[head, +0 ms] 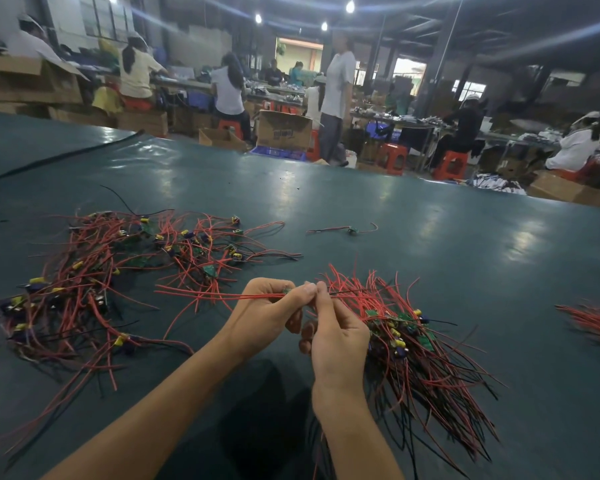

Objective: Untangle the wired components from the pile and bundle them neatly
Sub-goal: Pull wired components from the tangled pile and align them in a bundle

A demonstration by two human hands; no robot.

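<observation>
A tangled pile [118,268] of red and black wires with small green boards and yellow and purple parts covers the left of the dark green table [326,195]. My left hand [271,313] pinches one wired component, its red wires [201,295] trailing left. My right hand [336,337] pinches the same wires just right of the left fingertips. Behind and under my right hand lies a gathered bundle [420,344] of components, wires fanning toward the lower right.
A single loose component [352,230] lies farther back on the table. Another red wire bundle [596,323] shows at the right edge. Beyond the table's far edge, people sit at benches among cardboard boxes [284,129] and red stools [392,157].
</observation>
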